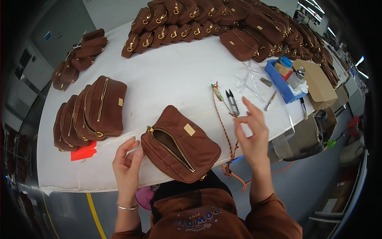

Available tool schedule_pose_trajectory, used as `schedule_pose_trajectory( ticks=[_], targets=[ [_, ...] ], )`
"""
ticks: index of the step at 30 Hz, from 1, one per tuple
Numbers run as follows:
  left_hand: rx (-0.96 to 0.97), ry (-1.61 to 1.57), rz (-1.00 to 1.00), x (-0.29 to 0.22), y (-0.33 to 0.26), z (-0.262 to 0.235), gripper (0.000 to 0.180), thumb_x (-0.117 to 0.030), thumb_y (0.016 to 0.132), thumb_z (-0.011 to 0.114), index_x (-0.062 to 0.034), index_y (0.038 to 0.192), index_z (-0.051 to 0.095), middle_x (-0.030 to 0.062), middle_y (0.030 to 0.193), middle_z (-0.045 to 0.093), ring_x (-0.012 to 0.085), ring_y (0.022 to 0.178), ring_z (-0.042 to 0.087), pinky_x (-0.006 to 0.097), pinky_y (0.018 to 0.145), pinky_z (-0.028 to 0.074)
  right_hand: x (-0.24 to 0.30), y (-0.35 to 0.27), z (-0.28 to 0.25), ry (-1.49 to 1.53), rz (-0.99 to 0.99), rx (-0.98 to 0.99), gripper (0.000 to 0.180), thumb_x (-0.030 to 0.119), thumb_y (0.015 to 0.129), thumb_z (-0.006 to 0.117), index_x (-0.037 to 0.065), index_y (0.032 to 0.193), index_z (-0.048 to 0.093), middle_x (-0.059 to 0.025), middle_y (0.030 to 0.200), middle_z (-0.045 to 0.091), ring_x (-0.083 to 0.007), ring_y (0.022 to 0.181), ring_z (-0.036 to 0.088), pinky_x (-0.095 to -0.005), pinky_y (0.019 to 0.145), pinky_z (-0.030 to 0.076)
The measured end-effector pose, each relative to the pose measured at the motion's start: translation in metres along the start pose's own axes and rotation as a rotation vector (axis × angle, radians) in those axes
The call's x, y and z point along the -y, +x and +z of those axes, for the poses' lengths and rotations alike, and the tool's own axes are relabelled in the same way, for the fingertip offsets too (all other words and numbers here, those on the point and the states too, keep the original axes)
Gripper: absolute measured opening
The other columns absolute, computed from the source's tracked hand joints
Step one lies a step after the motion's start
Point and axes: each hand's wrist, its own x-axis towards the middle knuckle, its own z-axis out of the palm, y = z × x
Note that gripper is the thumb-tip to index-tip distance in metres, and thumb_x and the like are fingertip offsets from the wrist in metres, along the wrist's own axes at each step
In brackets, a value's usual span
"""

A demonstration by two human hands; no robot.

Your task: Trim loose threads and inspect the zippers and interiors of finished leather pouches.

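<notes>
White table (171, 73): open lane across middle; far edge blocked, heaped brown bags (203, 14); left edge, leaning bag row (113, 105); right edge, blue tray (281, 85), cardboard box (316, 83); near edge, one unzipped bag (203, 145).

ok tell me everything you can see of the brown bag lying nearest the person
The brown bag looks soft, like leather or cloth, with a golden plate on its upper face. A golden zip gapes open on a dark inside; metal fittings show at two corners. It lies slantwise at the table's near edge. The left grip is close beside it, contact unclear; the right grip is apart.
</notes>
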Motion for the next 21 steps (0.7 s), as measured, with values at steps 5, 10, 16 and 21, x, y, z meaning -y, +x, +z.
schedule_pose_trajectory(
  ticks=[5,10,16,21],
  targets=[
    [0.151,-0.283,-0.386,0.007,0.0,-0.004,0.032,-0.015,0.1,0.054,0.0057,0.123,0.056,0.0121,0.107,0.067,0.0172,0.094,0.066,0.03,0.088,0.054,-0.059,-0.012,-0.043,-0.332,0.005,0.073,0.009,-0.007,0.074,0.067,-0.003,0.082,0.064,-0.017,0.134,0.056,-0.0375,0.122,0.052,-0.0414,0.097,0.047],
    [0.26,-0.638,-0.542,0.01,0.012,-0.002,0.034,-0.018,0.101,0.05,0.007,0.124,0.054,0.0145,0.117,0.064,0.0205,0.105,0.064,0.031,0.093,0.052,-0.072,-0.012,-0.044,-0.443,-0.074,0.281,0.01,-0.006,0.068,0.069,-0.004,0.076,0.063,-0.0151,0.136,0.054,-0.0367,0.126,0.049,-0.0428,0.098,0.047],
    [0.197,-0.924,-0.728,-0.012,0.025,0.022,0.03,-0.019,0.101,0.05,-0.0024,0.126,0.057,0.009,0.123,0.063,0.0184,0.112,0.06,0.033,0.097,0.049,-0.057,-0.007,-0.042,-0.65,-0.305,0.534,0.01,0.0,0.071,0.066,-0.005,0.079,0.063,-0.0181,0.137,0.052,-0.0362,0.128,0.047,-0.0489,0.101,0.042],
    [0.326,-1.04,-0.614,-0.012,0.04,0.037,0.031,-0.02,0.1,0.055,-0.0059,0.127,0.057,0.0061,0.123,0.063,0.0173,0.113,0.06,0.033,0.097,0.049,-0.041,0.0,-0.048,-0.633,-0.2,0.564,0.014,0.0,0.076,0.064,-0.007,0.088,0.065,-0.0197,0.138,0.051,-0.0369,0.129,0.046,-0.046,0.103,0.041]
  ],
)
